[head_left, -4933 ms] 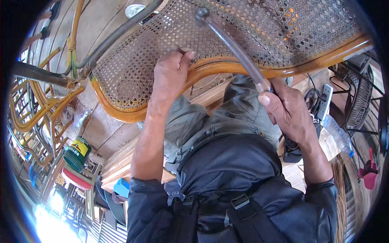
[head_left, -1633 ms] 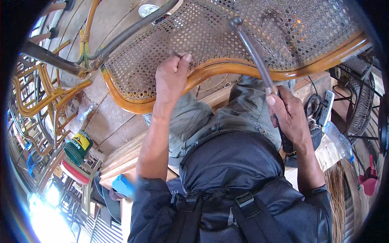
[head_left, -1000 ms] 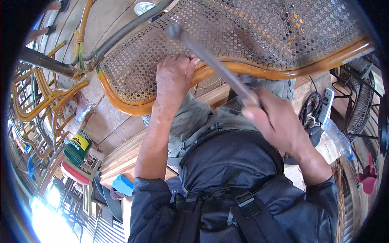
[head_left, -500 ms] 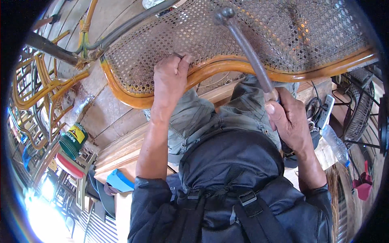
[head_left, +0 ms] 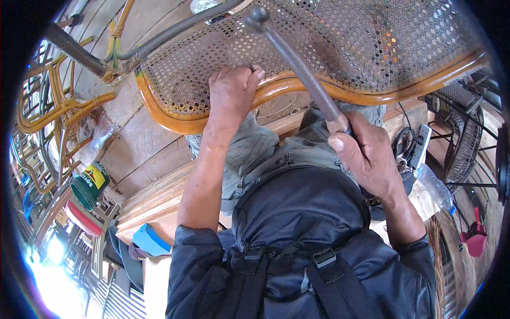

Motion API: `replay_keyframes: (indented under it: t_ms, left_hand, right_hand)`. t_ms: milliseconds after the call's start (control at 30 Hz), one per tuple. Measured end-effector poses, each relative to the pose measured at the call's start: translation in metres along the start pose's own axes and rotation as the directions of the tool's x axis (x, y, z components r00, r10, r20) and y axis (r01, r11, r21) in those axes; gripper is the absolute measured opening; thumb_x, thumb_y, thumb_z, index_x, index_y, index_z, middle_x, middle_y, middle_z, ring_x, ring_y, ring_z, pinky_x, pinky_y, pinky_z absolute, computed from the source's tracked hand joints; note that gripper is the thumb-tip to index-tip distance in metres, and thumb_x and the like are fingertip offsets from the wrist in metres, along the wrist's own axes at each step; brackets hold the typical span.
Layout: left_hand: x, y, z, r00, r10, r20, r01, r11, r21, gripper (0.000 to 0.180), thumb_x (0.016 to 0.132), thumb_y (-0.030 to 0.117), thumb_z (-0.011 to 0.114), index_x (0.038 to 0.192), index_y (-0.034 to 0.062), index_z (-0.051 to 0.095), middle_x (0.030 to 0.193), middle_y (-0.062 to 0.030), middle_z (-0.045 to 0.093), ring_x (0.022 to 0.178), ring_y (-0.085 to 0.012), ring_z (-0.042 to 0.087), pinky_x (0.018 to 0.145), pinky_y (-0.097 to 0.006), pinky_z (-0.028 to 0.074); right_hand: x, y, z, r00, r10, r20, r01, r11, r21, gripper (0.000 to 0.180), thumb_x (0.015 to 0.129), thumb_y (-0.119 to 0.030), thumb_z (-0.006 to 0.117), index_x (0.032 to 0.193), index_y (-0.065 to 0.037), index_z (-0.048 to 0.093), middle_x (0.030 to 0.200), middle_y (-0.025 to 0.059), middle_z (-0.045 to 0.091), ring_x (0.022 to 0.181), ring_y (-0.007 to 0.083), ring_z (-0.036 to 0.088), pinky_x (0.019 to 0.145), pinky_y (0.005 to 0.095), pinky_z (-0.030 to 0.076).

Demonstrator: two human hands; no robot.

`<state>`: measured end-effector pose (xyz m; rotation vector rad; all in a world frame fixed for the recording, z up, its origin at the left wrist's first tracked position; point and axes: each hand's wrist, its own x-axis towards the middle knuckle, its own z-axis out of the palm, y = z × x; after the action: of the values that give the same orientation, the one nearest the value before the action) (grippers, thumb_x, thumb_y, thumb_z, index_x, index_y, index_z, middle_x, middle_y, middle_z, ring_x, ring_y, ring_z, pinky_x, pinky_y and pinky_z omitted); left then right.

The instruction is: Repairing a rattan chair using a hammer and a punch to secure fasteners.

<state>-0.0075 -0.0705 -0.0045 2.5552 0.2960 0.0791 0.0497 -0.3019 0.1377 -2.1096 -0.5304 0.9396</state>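
My right hand [head_left: 366, 151] is wrapped round the handle of a hammer [head_left: 305, 72] with a long dark metal shaft. The hammer's rounded head is raised up and to the left, seen over woven cane mesh [head_left: 340, 48]. My left hand [head_left: 232, 95] is closed at the near border of that mesh, fingers curled; whatever it pinches is hidden by the fingers. A glossy orange-brown curved rattan rim [head_left: 175, 123] edges the mesh and passes by my left hand. This framed panel lies across in front of my knees.
Bent rattan frames [head_left: 66, 109] and a green tub [head_left: 90, 183] stand at left. A blue object [head_left: 151, 239] lies on the wooden bench [head_left: 159, 199]. At right are a white power strip [head_left: 422, 146], a clear plastic bottle [head_left: 435, 186] and a dark woven chair [head_left: 461, 154].
The hammer has swung left, its head now farther over toward my left hand's side. My left hand has shifted slightly right along the rim and stays closed.
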Motion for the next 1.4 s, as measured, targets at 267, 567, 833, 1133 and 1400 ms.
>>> replay_keyframes:
  t_ms: [267,567,833,1133,1400]
  left_hand:
    - [0.001,0.0,0.001,0.995,0.038,-0.088,-0.046,0.995,-0.094,0.025,0.086,0.028,0.059,0.073,0.0061,0.062,0.069,-0.0121,0.061,0.069,-0.0315,0.058,0.066,-0.045,0.044]
    - [0.0,-0.004,0.006,0.999,0.023,-0.039,-0.024,0.999,-0.045,0.026,0.086,0.028,0.059,0.072,0.0061,0.061,0.067,-0.0115,0.06,0.068,-0.0313,0.057,0.066,-0.045,0.043]
    - [-0.001,-0.001,0.006,0.986,0.151,-0.07,-0.145,0.986,0.087,0.024,0.087,0.029,0.057,0.077,0.0074,0.061,0.069,-0.0108,0.06,0.072,-0.0294,0.059,0.07,-0.046,0.043]
    - [-0.008,-0.002,-0.009,0.979,-0.181,-0.099,0.155,0.962,-0.223,0.022,0.085,0.018,0.06,0.073,-0.0001,0.058,0.064,-0.0176,0.057,0.063,-0.0364,0.057,0.061,-0.044,0.046]
    - [-0.007,-0.003,-0.003,0.995,-0.032,-0.098,0.028,0.999,-0.043,0.025,0.085,0.022,0.06,0.069,0.0026,0.058,0.064,-0.0155,0.058,0.064,-0.0346,0.058,0.065,-0.045,0.043]
  right_hand:
    - [-0.006,0.002,0.005,0.998,-0.064,-0.028,0.064,0.998,0.02,0.045,0.088,-0.044,0.056,0.1,0.0,0.053,0.075,0.0198,0.055,0.072,0.0392,0.058,0.062,0.0403,0.045]
    - [-0.005,0.005,0.004,0.998,-0.057,0.001,0.057,0.998,0.008,0.046,0.089,-0.045,0.053,0.099,0.001,0.053,0.074,0.0203,0.055,0.073,0.04,0.059,0.062,0.0407,0.046]
    - [0.007,0.022,0.015,0.998,0.024,0.066,-0.01,0.979,-0.202,0.043,0.093,-0.041,0.048,0.085,0.001,0.048,0.068,0.0236,0.056,0.069,0.0453,0.057,0.061,0.0485,0.044]
    - [-0.003,0.02,0.007,0.995,0.038,-0.089,-0.041,0.999,-0.03,0.047,0.092,-0.043,0.049,0.082,0.002,0.047,0.067,0.0252,0.051,0.069,0.0461,0.054,0.06,0.0464,0.042]
    - [-0.008,0.026,0.012,0.999,-0.005,-0.048,0.002,0.998,-0.061,0.047,0.091,-0.044,0.051,0.079,0.001,0.046,0.065,0.0246,0.051,0.067,0.0458,0.053,0.058,0.0469,0.041]
